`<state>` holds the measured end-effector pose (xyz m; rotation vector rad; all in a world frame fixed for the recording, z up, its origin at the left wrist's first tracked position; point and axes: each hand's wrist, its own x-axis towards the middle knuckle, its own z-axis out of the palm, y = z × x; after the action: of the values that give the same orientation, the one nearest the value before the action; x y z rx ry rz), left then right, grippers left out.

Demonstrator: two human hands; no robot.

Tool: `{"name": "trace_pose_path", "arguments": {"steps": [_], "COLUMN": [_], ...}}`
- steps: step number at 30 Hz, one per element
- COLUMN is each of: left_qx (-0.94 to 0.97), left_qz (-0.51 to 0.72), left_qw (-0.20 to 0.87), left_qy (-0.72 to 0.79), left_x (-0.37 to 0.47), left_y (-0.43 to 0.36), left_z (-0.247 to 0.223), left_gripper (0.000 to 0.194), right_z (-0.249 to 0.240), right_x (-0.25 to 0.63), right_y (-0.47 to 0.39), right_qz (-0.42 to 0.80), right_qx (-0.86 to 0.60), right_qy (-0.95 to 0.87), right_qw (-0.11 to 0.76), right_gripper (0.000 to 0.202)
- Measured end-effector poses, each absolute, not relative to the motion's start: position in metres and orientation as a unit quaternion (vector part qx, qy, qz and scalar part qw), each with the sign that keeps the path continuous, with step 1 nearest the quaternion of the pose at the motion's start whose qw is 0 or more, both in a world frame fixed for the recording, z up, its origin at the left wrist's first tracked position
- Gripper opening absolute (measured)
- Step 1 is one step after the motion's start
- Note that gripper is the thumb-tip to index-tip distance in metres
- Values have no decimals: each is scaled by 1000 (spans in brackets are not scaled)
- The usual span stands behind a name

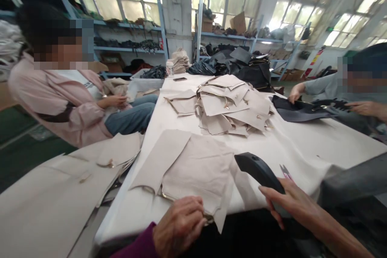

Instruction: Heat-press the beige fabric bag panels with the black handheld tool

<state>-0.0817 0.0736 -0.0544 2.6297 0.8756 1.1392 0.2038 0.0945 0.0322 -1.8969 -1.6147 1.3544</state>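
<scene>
My left hand (183, 221) is closed at the near edge of a beige fabric panel (199, 169), its fingers pinching the corner by a gold zipper (166, 196). This panel lies on the white table with a flap folded out to the left. My right hand (293, 201) wraps around a black curved handheld tool (260, 169), whose blunt end points left above the table. Its lower part is hidden by the hand and the dark area below. Pink-handled thread snips (286, 172) show just behind my right hand; whether they touch it I cannot tell.
A heap of beige zippered pieces (223, 105) stands mid-table. More beige panels (60, 177) lie at the left. One person in a pink jacket (57, 100) sits left; another person's hand (296, 92) handles a black piece (299, 111) at right. A phone (180, 79) lies at the back.
</scene>
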Motion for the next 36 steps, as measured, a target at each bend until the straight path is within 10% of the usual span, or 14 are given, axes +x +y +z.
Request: {"name": "trace_pose_path", "arguments": {"steps": [10, 13, 22, 36], "left_qx": [661, 646, 520, 393], "left_qz": [330, 358, 495, 543], "left_qw": [165, 247, 538, 664], "left_qy": [654, 627, 442, 331], "left_x": [-106, -121, -166, -173], "left_y": [208, 240, 240, 242], "left_z": [-29, -45, -63, -67], "left_gripper": [31, 5, 39, 29], "right_z": [33, 32, 42, 42], "right_x": [194, 187, 106, 21], "right_y": [109, 112, 158, 219], "right_qz": [521, 550, 592, 569], "right_qx": [-580, -567, -519, -490], "right_qy": [-617, -603, -590, -600], "right_qw": [108, 116, 180, 276], "right_gripper": [41, 41, 36, 29]}}
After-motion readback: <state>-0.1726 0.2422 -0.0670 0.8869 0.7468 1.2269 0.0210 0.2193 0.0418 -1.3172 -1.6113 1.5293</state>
